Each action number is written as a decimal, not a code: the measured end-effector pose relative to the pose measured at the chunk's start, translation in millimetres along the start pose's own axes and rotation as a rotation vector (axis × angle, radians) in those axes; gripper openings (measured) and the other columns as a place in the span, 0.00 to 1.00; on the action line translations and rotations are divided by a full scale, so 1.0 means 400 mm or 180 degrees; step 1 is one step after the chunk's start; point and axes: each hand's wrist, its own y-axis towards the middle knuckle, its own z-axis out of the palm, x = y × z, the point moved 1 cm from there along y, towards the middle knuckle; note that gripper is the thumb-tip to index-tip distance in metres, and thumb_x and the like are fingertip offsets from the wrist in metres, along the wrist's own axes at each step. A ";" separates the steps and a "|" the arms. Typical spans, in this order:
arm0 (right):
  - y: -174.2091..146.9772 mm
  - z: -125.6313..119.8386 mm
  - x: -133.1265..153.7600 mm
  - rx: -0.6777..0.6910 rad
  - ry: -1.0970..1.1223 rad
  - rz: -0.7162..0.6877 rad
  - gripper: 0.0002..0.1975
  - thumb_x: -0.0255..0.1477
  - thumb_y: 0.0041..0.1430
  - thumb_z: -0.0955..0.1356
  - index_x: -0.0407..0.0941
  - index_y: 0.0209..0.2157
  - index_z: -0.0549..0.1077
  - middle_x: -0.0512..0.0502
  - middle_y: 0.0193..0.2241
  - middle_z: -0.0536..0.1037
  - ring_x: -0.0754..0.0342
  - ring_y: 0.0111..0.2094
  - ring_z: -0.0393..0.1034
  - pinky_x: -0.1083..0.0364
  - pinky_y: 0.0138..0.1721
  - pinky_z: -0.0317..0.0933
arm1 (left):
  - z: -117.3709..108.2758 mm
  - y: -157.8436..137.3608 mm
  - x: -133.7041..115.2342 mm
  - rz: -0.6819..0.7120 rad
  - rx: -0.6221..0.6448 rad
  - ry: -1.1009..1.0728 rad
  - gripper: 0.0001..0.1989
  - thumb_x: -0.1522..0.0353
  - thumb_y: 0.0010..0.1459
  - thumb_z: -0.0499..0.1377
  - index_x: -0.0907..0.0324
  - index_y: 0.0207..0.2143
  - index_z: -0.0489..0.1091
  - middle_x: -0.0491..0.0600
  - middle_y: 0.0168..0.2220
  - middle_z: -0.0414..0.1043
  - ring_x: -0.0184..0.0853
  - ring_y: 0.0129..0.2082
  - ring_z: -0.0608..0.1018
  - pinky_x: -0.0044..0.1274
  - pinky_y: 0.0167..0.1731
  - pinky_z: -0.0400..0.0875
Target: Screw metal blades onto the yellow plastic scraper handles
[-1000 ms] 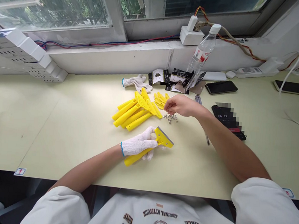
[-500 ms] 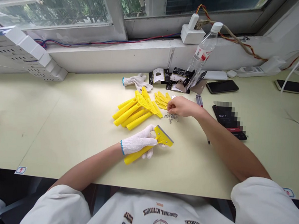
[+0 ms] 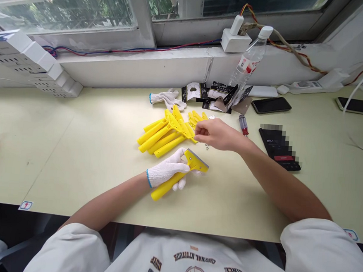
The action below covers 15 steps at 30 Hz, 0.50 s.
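My left hand [image 3: 169,168], in a white knit glove with a blue cuff, is closed around a yellow scraper [image 3: 168,186]. The scraper's head, with a grey blade along its edge and screws in it, points up and right. Bare, my right hand [image 3: 211,133] hovers above and right of the scraper head, fingers pinched together; whatever they hold is hidden. Beneath it a few small screws [image 3: 207,146] show, the others covered by the hand. Several yellow scraper handles [image 3: 161,138] lie in a pile to its left, and small yellow plates [image 3: 195,118] lie just behind it.
A screwdriver [image 3: 243,124] lies right of my right hand, near a phone [image 3: 278,149] with a lit screen. Behind are another glove [image 3: 167,97], black printed cards [image 3: 194,91], a plastic bottle [image 3: 249,60] and a dark phone [image 3: 271,105]. White boxes [image 3: 46,70] stand at the back left.
My right hand has moved slightly left and toward me from the screws, its fingers still pinched. The scraper in my left hand has tilted slightly, its head shifting up and left.
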 end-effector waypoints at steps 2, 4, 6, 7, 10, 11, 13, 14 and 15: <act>-0.031 0.018 0.055 0.0186 0.0031 -0.0461 0.02 0.30 0.65 0.69 0.47 0.37 0.73 0.48 0.34 0.80 0.53 0.34 0.70 0.54 0.34 0.57 | -0.002 0.005 0.000 0.0030 -0.0069 -0.0047 0.19 0.60 0.73 0.64 0.60 0.60 0.72 0.55 0.52 0.78 0.37 0.41 0.83 0.31 0.39 0.83; -0.053 0.040 0.090 0.0405 -0.0218 -0.0850 0.02 0.26 0.65 0.68 0.47 0.37 0.71 0.46 0.37 0.80 0.52 0.36 0.69 0.54 0.36 0.57 | -0.006 0.017 -0.004 0.0044 -0.0127 -0.0081 0.21 0.62 0.70 0.66 0.57 0.62 0.68 0.55 0.50 0.79 0.34 0.31 0.82 0.26 0.29 0.80; -0.063 0.062 0.105 0.0572 -0.0583 -0.1008 0.05 0.23 0.66 0.67 0.46 0.36 0.68 0.45 0.38 0.79 0.52 0.36 0.67 0.53 0.36 0.55 | -0.010 0.030 -0.008 0.0049 -0.0175 -0.0104 0.26 0.63 0.67 0.66 0.54 0.63 0.64 0.55 0.49 0.81 0.31 0.23 0.79 0.23 0.21 0.74; -0.064 0.071 0.107 0.0606 -0.0759 -0.1007 0.06 0.22 0.67 0.66 0.46 0.35 0.66 0.45 0.37 0.78 0.52 0.35 0.66 0.53 0.35 0.53 | -0.011 0.034 -0.009 0.0049 -0.0196 -0.0111 0.27 0.64 0.66 0.67 0.53 0.64 0.62 0.56 0.48 0.81 0.31 0.21 0.78 0.23 0.19 0.73; -0.060 0.090 0.106 0.0586 -0.1174 -0.0964 0.09 0.20 0.69 0.64 0.46 0.34 0.63 0.44 0.35 0.76 0.53 0.32 0.64 0.52 0.32 0.48 | -0.007 0.031 -0.010 0.0044 -0.0256 -0.0121 0.27 0.62 0.68 0.67 0.56 0.65 0.64 0.57 0.49 0.80 0.32 0.26 0.80 0.24 0.24 0.77; -0.058 0.094 0.107 0.0572 -0.1273 -0.0964 0.09 0.19 0.69 0.64 0.46 0.34 0.64 0.44 0.34 0.76 0.53 0.31 0.64 0.52 0.31 0.47 | -0.003 0.026 -0.009 0.0041 -0.0276 -0.0122 0.25 0.61 0.69 0.66 0.57 0.64 0.66 0.57 0.50 0.80 0.34 0.31 0.82 0.27 0.28 0.80; -0.059 0.101 0.114 0.0607 -0.1457 -0.0955 0.09 0.17 0.66 0.65 0.46 0.36 0.66 0.43 0.35 0.77 0.52 0.31 0.66 0.52 0.30 0.45 | 0.007 0.014 -0.006 0.0035 -0.0317 -0.0127 0.22 0.60 0.72 0.65 0.59 0.62 0.71 0.56 0.55 0.77 0.39 0.44 0.83 0.33 0.42 0.83; -0.060 0.104 0.119 0.0637 -0.1555 -0.0935 0.10 0.16 0.65 0.65 0.46 0.37 0.67 0.42 0.36 0.78 0.52 0.31 0.67 0.52 0.29 0.44 | 0.013 0.009 -0.004 0.0028 -0.0335 -0.0131 0.21 0.60 0.72 0.65 0.60 0.62 0.72 0.57 0.57 0.76 0.42 0.49 0.82 0.37 0.47 0.83; -0.061 0.108 0.125 0.0656 -0.1662 -0.0916 0.11 0.14 0.64 0.66 0.45 0.38 0.68 0.41 0.37 0.79 0.51 0.31 0.68 0.52 0.29 0.44 | 0.018 0.005 -0.003 0.0019 -0.0350 -0.0136 0.21 0.60 0.73 0.65 0.60 0.62 0.73 0.57 0.59 0.75 0.43 0.53 0.81 0.39 0.51 0.81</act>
